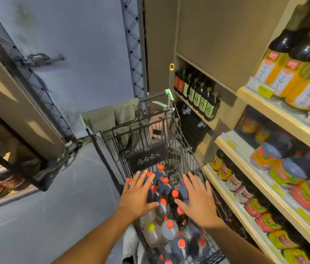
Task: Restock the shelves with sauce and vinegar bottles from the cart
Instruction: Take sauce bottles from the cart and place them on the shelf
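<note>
While you are leaning over the black wire shopping cart [184,149], both of your hands are hovering spread above its basket and gripping nothing. Your left hand [137,195] is hanging over the cart's left half and your right hand [198,199] over its right half, fingers straight and splayed. Whether any fingertip is touching a cap is too blurred to tell. Dark round-shouldered bottles with orange-red screw caps [175,194] are standing packed upright inside the cart, and a paler bottle with a yellow cap [151,228] is sitting among them at the cart's near end. Cream wooden shelves [232,145], already carrying jars and labelled bottles, are running along the cart's right side. Full of liquid, these bottles are probably going to feel heavy and rigid, with smooth walls that could slip. Whether they are glass is unclear, so knocking them together looks risky. Judging by how tightly they are packed, the narrow neck just under the cap is looking like the only reachable hold. Once a bottle is rising clear of the cart, wrapping the body or supporting its base seems wiser.
</note>
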Demonstrator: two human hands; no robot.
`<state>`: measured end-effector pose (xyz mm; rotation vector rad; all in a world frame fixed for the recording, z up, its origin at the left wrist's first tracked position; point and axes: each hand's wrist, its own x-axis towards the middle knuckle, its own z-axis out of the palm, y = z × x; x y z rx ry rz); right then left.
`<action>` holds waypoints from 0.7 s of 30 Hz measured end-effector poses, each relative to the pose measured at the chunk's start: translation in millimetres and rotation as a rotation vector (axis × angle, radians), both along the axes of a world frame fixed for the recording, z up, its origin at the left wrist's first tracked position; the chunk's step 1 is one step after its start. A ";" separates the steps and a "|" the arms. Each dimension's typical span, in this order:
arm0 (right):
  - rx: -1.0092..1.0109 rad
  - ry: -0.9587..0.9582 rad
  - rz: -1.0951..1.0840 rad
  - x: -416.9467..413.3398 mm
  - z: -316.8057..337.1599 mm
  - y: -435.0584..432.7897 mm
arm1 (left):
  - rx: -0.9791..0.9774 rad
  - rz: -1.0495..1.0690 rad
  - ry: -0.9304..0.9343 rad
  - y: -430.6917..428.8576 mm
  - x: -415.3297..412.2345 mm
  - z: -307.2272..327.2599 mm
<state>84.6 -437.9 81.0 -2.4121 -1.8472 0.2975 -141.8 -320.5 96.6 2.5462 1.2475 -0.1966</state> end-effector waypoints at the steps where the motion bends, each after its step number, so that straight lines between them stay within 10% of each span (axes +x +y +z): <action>1: 0.004 0.012 -0.029 -0.1 -4.4 11.7 | -0.010 -0.028 0.012 15.0 3.5 -5.1; 21: -0.409 0.415 -0.530 -11.7 -143.3 189.7 | -0.309 -0.401 0.103 242.6 55.7 -135.1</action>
